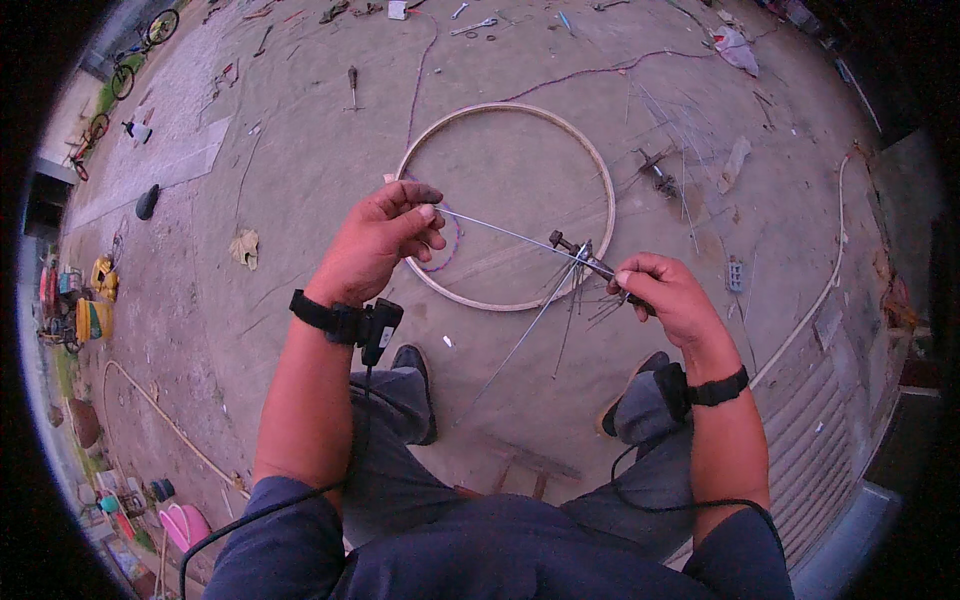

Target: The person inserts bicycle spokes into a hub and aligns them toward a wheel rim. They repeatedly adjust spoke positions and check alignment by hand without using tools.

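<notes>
My left hand pinches the far end of a thin metal spoke between thumb and fingertips. The spoke slants down to the right, to a bicycle wheel hub with an axle. Around the axle's near end, the fingers of my right hand are closed. Several more spokes hang from the hub towards my feet. Beneath, a bare wheel rim lies flat on the ground, partly covered by my left hand and the hub. Whether any spoke touches the rim I cannot tell.
Loose spokes and another hub-like part lie right of the rim. A T-handled tool, wrenches and a cord are farther off. A hose curves along the right; a dry leaf lies left.
</notes>
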Tool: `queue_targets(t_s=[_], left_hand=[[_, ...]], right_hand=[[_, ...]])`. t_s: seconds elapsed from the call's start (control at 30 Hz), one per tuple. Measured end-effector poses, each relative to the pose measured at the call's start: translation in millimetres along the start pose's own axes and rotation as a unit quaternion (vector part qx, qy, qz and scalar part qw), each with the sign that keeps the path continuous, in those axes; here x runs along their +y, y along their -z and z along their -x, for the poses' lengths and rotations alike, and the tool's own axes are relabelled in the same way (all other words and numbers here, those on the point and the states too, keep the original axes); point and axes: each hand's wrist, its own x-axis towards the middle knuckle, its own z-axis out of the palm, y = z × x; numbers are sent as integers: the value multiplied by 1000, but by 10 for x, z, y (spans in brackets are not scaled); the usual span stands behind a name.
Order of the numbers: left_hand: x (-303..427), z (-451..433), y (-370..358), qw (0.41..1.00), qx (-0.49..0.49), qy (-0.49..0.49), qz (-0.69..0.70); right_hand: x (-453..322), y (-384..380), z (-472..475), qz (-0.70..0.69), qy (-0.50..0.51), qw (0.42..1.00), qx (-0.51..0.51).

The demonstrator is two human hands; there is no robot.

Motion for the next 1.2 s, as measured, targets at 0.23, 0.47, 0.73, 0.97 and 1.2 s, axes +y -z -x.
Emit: queue_targets(t_s=[0.23,0.47,0.73,0.97,1.2], left_hand=[[57,-5,43,999,-12,37,-34],[35,15,-15,1000,-3,-16,6],[14,7,-12,1000,0,-20,0],[68,-6,12,1000,-10,0,15],[66,11,7,1000,-17,-20,-7]], right_hand=[[-12,-5,7,13,5,1000,-9],[-10,-2,9,7,-6,1000,2],[-56,-28,14,6,-12,1000,9],[-90,-29,16,-16,-19,1000,-11],[-87,-32,20,-13,-28,1000,-5]])
